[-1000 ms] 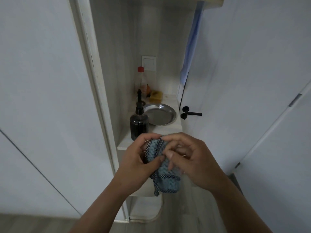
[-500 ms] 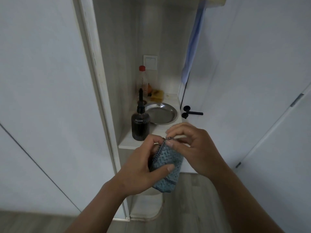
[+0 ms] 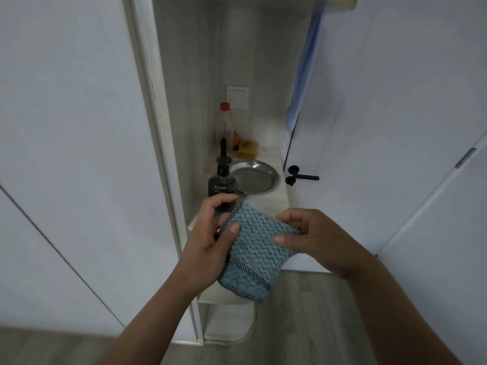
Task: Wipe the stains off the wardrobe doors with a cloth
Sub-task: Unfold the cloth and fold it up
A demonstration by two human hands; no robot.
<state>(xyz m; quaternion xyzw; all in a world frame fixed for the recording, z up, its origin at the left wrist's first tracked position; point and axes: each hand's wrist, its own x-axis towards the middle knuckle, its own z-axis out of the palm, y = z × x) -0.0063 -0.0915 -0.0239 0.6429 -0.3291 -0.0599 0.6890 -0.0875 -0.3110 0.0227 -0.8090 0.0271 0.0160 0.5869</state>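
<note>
Where the cloth is: a folded teal waffle cloth (image 3: 254,241) with dotted dark trim, held up in the air in front of the niche, touching neither door.
Left hand: the left hand (image 3: 208,246) grips the cloth's trimmed left edge, thumb flat on the front and fingers curled behind.
Right hand: the right hand (image 3: 319,238) pinches the opposite edge, thumb on the front and fingers folded behind.
Surface: a pale shelf surface (image 3: 266,200) whose front edge lies just beyond the hands. A dark pump bottle (image 3: 222,184) stands near its front left corner, partly hidden by the left fingers. A round metal dish (image 3: 254,177) sits just beside it, with a red-capped bottle (image 3: 224,122) and a yellow sponge (image 3: 247,148) at the back.
Left side: a white door panel (image 3: 66,127) with a broad face and a thin slanting seam, its edge meeting the niche frame.
Right side: the handled door (image 3: 395,114), its black lever (image 3: 303,177) near the shelf's right edge.
Below: a wood-look floor (image 3: 303,312) lies open under both forearms.
</note>
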